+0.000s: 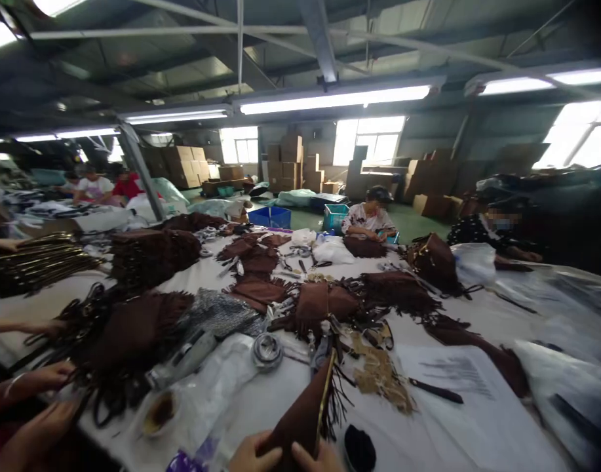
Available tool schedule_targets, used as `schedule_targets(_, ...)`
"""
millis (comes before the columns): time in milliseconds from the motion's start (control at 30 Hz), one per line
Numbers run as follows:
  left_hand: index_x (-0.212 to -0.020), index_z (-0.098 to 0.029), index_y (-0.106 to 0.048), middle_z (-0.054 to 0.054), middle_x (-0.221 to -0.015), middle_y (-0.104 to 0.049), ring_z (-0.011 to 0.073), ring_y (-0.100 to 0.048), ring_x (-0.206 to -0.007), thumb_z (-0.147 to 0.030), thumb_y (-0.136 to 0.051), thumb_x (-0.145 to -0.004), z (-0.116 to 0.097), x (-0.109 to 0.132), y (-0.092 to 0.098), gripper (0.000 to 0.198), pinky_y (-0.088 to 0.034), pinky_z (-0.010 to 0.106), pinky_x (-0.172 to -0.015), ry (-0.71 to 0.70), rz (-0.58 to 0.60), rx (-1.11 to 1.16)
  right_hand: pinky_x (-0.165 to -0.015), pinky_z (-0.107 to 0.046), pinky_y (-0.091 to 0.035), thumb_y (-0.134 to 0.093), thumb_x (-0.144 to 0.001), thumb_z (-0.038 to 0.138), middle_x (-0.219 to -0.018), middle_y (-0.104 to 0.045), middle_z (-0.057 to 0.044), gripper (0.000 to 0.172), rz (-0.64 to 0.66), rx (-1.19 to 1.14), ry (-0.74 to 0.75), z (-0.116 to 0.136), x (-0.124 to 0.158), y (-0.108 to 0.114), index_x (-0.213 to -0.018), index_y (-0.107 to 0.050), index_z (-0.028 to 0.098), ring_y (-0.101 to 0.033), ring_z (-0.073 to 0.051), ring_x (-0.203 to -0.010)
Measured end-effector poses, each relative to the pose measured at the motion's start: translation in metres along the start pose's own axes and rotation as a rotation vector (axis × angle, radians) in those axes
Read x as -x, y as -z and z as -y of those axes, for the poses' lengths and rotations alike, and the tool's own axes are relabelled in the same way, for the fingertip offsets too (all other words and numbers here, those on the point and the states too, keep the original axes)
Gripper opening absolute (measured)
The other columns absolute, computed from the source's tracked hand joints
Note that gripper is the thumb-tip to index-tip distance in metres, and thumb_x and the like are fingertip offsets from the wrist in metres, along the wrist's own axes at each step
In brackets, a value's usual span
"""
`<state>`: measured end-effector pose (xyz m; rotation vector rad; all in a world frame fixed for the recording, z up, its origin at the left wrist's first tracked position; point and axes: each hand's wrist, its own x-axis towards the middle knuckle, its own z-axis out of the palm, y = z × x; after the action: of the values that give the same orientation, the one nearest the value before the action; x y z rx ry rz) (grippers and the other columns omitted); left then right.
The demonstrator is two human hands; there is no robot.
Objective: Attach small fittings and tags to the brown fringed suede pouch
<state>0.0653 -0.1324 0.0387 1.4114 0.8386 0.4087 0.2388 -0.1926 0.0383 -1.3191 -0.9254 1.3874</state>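
Observation:
At the bottom edge, my left hand (255, 452) grips the near side of a dark brown fringed bag (303, 410). My right hand (318, 457) pinches the same bag close to its gold zipper (326, 390), thumb on top. The bag stands tilted with a narrow end pointing away from me, and fringe hangs along its right side. Both hands are cut off by the frame, so only thumbs and parts of the fingers show. Just right of my right hand is a small round container of black material (360, 448).
Piles of brown fringed bags (324, 301) cover the table's middle. A dark-handled tool (436, 391) rests on a printed sheet (447, 373); a tape roll (267, 351) lies left. A co-worker's hands (44, 393) are at the left edge. Other people sit across the table.

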Motion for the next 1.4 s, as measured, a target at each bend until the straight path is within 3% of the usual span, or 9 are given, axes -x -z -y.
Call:
schedule_targets(133,-0.080,-0.027,-0.071,0.001,-0.083,-0.068,0.0223,-0.062,-0.087,-0.040,-0.051,-0.074,-0.040,0.019,0.006,0.024,-0.047,0.038,-0.086,-0.063,-0.428,-0.187,-0.083,-0.043,-0.047,-0.067,-0.055,0.060,-0.087,-0.070,-0.007,0.051,0.122,0.009,-0.087,-0.007,0.003,-0.015,-0.086,-0.068,0.020,-0.062,-0.030,-0.089)
schedule_targets(200,-0.082,-0.023,-0.070,0.004,-0.081,-0.067,0.0191,-0.060,-0.079,-0.035,-0.048,-0.078,-0.070,0.024,0.018,0.026,-0.049,0.034,-0.081,-0.176,-0.483,-0.295,-0.081,-0.042,-0.047,-0.066,-0.058,0.058,-0.083,-0.070,-0.008,0.050,0.154,-0.024,-0.114,0.001,0.007,-0.023,-0.087,-0.068,0.017,-0.063,-0.029,-0.085)
schedule_targets(333,-0.118,-0.022,-0.054,0.007,-0.116,-0.057,0.0207,-0.048,-0.111,-0.039,-0.053,-0.080,-0.095,0.027,0.051,0.042,-0.036,0.037,-0.099,-0.276,-0.564,-0.391,-0.077,-0.039,-0.047,-0.060,-0.070,0.053,-0.076,-0.068,-0.008,0.045,0.160,-0.121,-0.132,0.027,0.006,-0.030,-0.092,-0.065,0.013,-0.062,-0.025,-0.077)
schedule_targets(533,-0.118,-0.011,-0.053,0.013,-0.114,-0.059,0.0254,-0.054,-0.107,-0.049,-0.040,-0.085,-0.011,0.013,0.052,0.052,-0.040,0.043,-0.096,0.143,-0.193,0.261,-0.091,-0.037,-0.041,-0.060,-0.072,0.045,-0.108,-0.063,-0.008,0.055,0.082,-0.296,-0.220,0.010,-0.020,-0.022,-0.119,-0.051,0.017,-0.054,-0.024,-0.104)
schedule_targets(633,-0.121,-0.012,-0.050,0.011,-0.114,-0.060,0.0246,-0.055,-0.106,-0.028,-0.055,-0.077,0.042,-0.013,0.044,0.048,-0.041,0.039,-0.095,0.152,-0.345,0.282,-0.085,-0.034,-0.044,-0.063,-0.069,0.046,-0.103,-0.064,-0.008,0.054,0.135,-0.222,-0.391,-0.028,-0.028,-0.016,-0.113,-0.055,0.015,-0.057,-0.023,-0.099)
schedule_targets(767,-0.115,-0.012,-0.056,0.008,-0.117,-0.058,0.0216,-0.051,-0.111,-0.008,-0.048,-0.070,0.085,-0.045,0.057,0.045,-0.036,0.031,-0.099,0.145,-0.412,-0.119,-0.065,-0.029,-0.045,-0.064,-0.064,0.052,-0.078,-0.065,-0.005,0.049,0.243,-0.055,-0.551,-0.079,-0.028,-0.011,-0.094,-0.061,0.014,-0.059,-0.018,-0.072)
schedule_targets(1033,-0.124,-0.019,-0.042,0.011,-0.121,-0.048,0.0260,-0.042,-0.113,-0.025,-0.053,-0.079,0.079,-0.036,0.068,0.047,-0.030,0.045,-0.099,0.085,-0.287,-0.990,-0.066,-0.031,-0.040,-0.046,-0.076,0.043,-0.065,-0.061,-0.002,0.027,0.373,0.618,-0.250,-0.110,-0.042,-0.019,-0.073,-0.058,0.019,-0.056,-0.019,-0.064)
schedule_targets(1200,-0.105,-0.019,-0.050,0.008,-0.101,-0.053,0.0232,-0.047,-0.096,-0.045,-0.051,-0.079,0.089,-0.020,0.033,0.036,-0.041,0.036,-0.081,-0.188,0.119,-1.111,-0.074,-0.030,-0.040,-0.038,-0.081,0.037,-0.086,-0.066,-0.006,0.028,0.409,0.717,-0.115,-0.105,-0.048,-0.024,-0.085,-0.060,0.020,-0.059,-0.021,-0.081)
schedule_targets(1400,-0.087,-0.015,-0.052,0.008,-0.090,-0.056,0.0206,-0.051,-0.084,-0.028,-0.052,-0.076,0.111,-0.033,0.030,0.016,-0.043,0.032,-0.075,-0.153,0.220,-1.138,-0.073,-0.030,-0.038,-0.033,-0.084,0.039,-0.083,-0.067,-0.006,0.032,0.389,1.036,-0.157,-0.102,-0.060,-0.011,-0.083,-0.060,0.021,-0.061,-0.021,-0.082)
